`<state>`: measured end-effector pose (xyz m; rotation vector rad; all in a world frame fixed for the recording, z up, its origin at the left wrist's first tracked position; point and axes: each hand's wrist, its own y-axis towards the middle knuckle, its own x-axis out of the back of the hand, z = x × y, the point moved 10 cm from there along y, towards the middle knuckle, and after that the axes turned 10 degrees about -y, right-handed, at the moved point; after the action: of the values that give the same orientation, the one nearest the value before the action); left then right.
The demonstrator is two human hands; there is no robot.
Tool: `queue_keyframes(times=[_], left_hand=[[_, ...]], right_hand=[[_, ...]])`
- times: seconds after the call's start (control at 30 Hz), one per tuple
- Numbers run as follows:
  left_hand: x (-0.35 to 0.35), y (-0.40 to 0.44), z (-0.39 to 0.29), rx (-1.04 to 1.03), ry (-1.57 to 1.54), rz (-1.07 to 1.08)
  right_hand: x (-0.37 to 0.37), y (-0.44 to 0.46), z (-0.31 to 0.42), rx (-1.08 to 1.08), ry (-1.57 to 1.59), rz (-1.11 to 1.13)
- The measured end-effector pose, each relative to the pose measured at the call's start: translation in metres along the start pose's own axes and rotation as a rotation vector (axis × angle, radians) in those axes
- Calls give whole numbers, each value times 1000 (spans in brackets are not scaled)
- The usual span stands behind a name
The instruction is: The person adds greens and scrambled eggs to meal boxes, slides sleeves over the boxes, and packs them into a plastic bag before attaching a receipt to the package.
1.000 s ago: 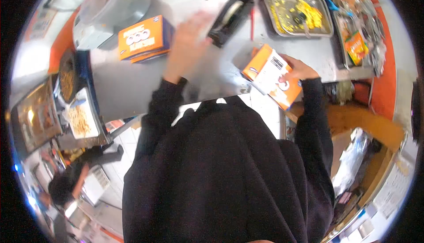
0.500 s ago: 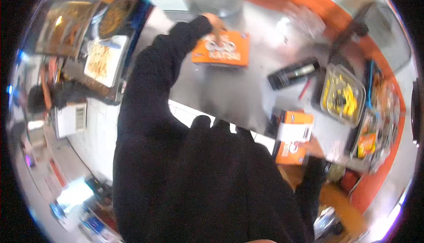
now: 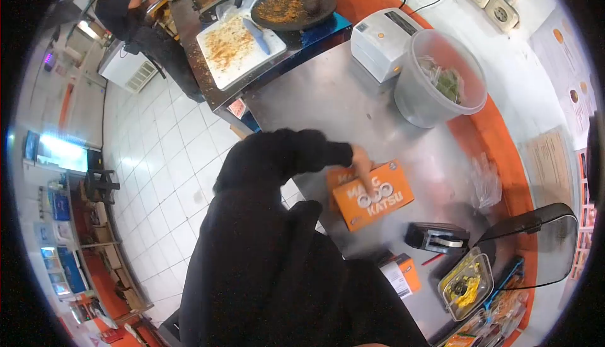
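My left hand (image 3: 362, 165) is on the near edge of an orange box (image 3: 372, 197) with white lettering; a finger lies along its top, and the rest of the hand is partly hidden by the black sleeve. Another orange box shows partly beneath or behind it. Lower right, one more orange box (image 3: 411, 275) with a white label is cut off by my dark clothing. My right hand is out of sight. A black tape dispenser (image 3: 436, 238) and a red pen (image 3: 432, 259) lie near that box.
Beyond the boxes stand a clear bucket (image 3: 421, 104) and a white printer (image 3: 380, 46). A cutting board (image 3: 236, 47) with a knife, and a stone mortar (image 3: 293, 8), sit at the upper left. A person (image 3: 142, 28) stands past them. Lower right is a plastic tub (image 3: 482, 293) with yellow bits.
The view has swung left, bringing the bucket, printer and person into clearer sight. My left hand has come from the bare table to the orange box. My right hand has left the view.
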<state>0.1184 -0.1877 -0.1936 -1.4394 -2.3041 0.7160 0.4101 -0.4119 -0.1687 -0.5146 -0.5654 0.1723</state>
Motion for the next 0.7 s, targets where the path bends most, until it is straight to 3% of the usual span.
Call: queue_keyframes(times=[0.03,0.07,0.13,0.2,0.27,0.3,0.33,0.4,0.53,0.7], left_hand=[[-8,-37,-15,124,38,-99],[-13,-30,-4,-150,-158,-187],[-20,-46,-7,-307,-287,-279],[-36,-47,6,-293,-510,-277],[-42,-50,32,-261,-556,-365],[-42,-53,45,-222,-497,-425],[-39,-58,54,-190,-438,-505],[-38,-65,63,-37,-582,-458],[-22,-79,58,61,-759,-467],[3,-63,66,-49,-708,-479]], right_hand=[[-6,4,-4,-12,-15,-2],[-13,5,-7,-28,-27,-3],[-30,12,-4,1,-113,-1],[-49,26,12,170,-320,-14],[-67,44,27,207,-366,14],[-75,49,26,-274,15,184],[-79,63,38,-225,186,94],[-82,89,66,-116,562,-23],[-75,136,129,49,533,140],[-65,164,145,92,451,226]])
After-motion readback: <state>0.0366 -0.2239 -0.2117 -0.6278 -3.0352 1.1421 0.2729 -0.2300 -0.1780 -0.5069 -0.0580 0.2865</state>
